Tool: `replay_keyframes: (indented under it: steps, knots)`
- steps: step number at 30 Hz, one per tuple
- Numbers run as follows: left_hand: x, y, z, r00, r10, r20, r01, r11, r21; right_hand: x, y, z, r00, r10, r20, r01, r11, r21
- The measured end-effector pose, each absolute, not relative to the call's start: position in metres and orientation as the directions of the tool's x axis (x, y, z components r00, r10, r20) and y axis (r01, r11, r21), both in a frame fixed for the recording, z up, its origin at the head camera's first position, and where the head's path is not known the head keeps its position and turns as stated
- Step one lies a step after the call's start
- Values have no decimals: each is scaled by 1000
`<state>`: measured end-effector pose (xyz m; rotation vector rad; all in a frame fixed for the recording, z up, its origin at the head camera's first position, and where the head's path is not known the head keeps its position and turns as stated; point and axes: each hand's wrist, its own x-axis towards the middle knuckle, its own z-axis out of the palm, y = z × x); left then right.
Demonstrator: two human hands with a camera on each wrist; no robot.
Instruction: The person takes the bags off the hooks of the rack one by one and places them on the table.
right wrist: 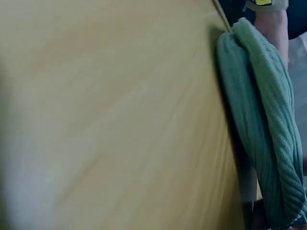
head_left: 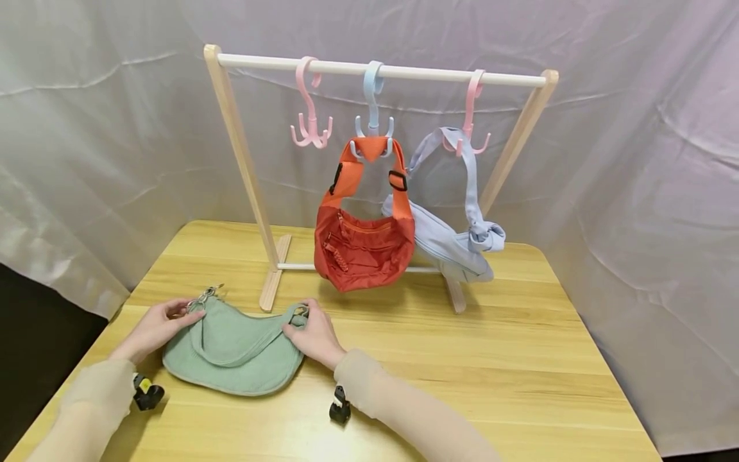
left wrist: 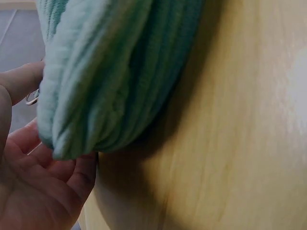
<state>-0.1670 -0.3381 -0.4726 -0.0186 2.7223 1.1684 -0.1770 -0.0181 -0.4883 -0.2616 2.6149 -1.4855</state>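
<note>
A green corduroy shoulder bag point(head_left: 248, 359) is at the front left of the table, its strap drooping across its front. At the bag's upper left corner, by the metal rings point(head_left: 199, 303), my left hand point(head_left: 156, 328) grips it, thumb in front. My right hand point(head_left: 316, 335) pinches the upper right corner, where the strap meets the bag. In the left wrist view the bag's ribbed end point(left wrist: 96, 86) lies between thumb and fingers. The right wrist view shows the bag's underside point(right wrist: 261, 115) along the right edge; my right hand is mostly hidden there.
Behind the bag stands a wooden rack with a white rail point(head_left: 427, 73). An orange-red bag point(head_left: 366, 250) hangs from a blue hook point(head_left: 373, 106), a pale blue bag point(head_left: 444, 240) from a pink hook point(head_left: 470, 109). Another pink hook point(head_left: 310, 109) hangs at left, bare.
</note>
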Motion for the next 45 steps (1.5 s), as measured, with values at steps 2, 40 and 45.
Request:
replay_keyframes:
  steps: [2, 40, 45]
  knots:
    - [-167, -338, -472, -985, 57, -164, -79, 696, 714, -177, -17, -488, -972, -236, -5, -125, 530, -839]
    - [-172, -359, -479, -974, 58, -221, -139, 616, 775, -170, -3, -486, -887, -457, -65, -177, 468, -866]
    - [-174, -363, -479, -974, 84, -210, -111, 628, 771, -172, -8, -489, -878, -476, -47, -229, 506, -831]
